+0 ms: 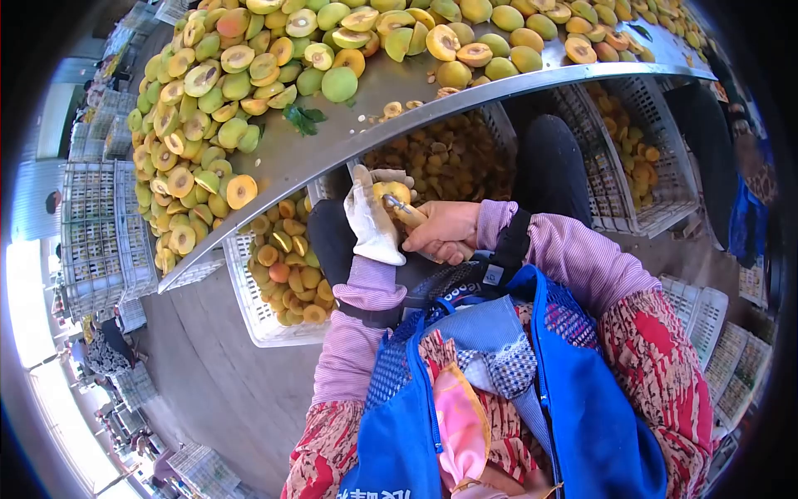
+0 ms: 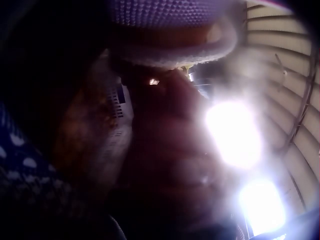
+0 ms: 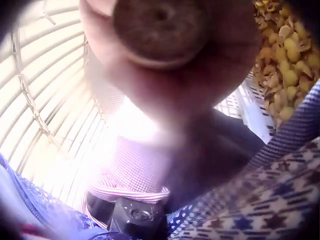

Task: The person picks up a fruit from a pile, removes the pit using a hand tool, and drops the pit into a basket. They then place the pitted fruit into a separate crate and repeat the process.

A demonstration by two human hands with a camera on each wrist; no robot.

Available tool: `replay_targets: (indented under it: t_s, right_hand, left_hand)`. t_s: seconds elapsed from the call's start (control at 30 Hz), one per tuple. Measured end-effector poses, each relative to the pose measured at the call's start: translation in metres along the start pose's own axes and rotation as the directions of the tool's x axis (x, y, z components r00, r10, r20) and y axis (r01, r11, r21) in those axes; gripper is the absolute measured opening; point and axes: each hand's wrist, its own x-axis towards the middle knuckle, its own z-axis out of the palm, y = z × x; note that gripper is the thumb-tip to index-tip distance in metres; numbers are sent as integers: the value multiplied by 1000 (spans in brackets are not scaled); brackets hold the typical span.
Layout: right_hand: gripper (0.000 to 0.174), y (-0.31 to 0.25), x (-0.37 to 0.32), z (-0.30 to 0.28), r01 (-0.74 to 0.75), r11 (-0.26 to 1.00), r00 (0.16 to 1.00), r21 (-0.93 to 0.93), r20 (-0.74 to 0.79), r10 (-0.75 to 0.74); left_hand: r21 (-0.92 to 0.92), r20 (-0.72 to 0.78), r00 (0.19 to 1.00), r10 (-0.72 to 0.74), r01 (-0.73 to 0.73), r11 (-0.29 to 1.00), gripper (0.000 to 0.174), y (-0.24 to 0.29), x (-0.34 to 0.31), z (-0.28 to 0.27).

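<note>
In the head view my left hand [image 1: 371, 218], in a white glove, holds a yellow stone fruit [image 1: 389, 193] with fingers curled round it. Bare, my right hand [image 1: 447, 228] grips the wooden handle [image 1: 410, 215] of a small pitting tool, whose metal tip [image 1: 394, 201] is right at the fruit's surface. The round butt [image 3: 161, 30] of that handle sticks out of the right fist in the right wrist view. Dark and blurred, the left wrist view shows mainly the glove's cuff [image 2: 175, 56] under a purple sleeve; the fruit is hidden there.
A metal table [image 1: 353, 116] ahead bears heaped whole and halved fruit [image 1: 237, 58], with a green leaf [image 1: 303, 119] near its edge. Below its rim stand crates of fruit: a white crate [image 1: 270, 333] at left, another crate [image 1: 499, 125] between the knees, and one [image 1: 665, 208] at right.
</note>
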Motion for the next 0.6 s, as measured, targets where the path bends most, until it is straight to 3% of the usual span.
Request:
replay_targets:
  t_s: [0.03, 0.1, 0.17, 0.23, 0.3, 0.37, 0.43, 0.5, 0.6]
  right_hand:
    - [18, 1, -2, 0, 2, 1000, 1000, -5, -1, -2]
    - [18, 3, -6, -2, 12, 992, 990, 124, 139, -30]
    - [17, 3, -9, 2, 2, 993, 988, 120, 155, -20]
    - [17, 4, -15, 10, 54, 990, 994, -127, -83, -65]
    - [15, 5, -19, 6, 57, 985, 993, -161, -93, -73]
    - [15, 0, -27, 10, 30, 867, 955, -497, -243, -172]
    - [15, -2, -31, 13, 8, 857, 949, -515, -268, -169]
    - [15, 4, -25, 14, 59, 787, 881, -615, -338, -331]
    - [14, 7, -15, 6, 27, 715, 886, -699, -315, -341]
  left_hand:
    - [-2, 2, 1000, 4, -4, 1000, 55, 2, -1, -1]
    - [110, 98, 994, 47, -58, 992, 55, 4, -3, -2]
    - [119, 146, 986, 85, -103, 988, 54, 3, -3, -3]
    - [64, 212, 977, 24, -39, 997, 53, 6, -5, -1]
    - [38, 316, 947, -47, 37, 999, 49, 13, -9, 4]
    - [-102, 341, 926, -165, 211, 972, 43, 14, -13, 7]
    - [-133, 303, 934, -189, 238, 962, 39, 7, -8, 3]
    - [-166, 268, 938, -222, 272, 948, 35, -3, -4, 0]
    - [-263, 137, 934, -330, 355, 897, 28, -11, -1, -3]
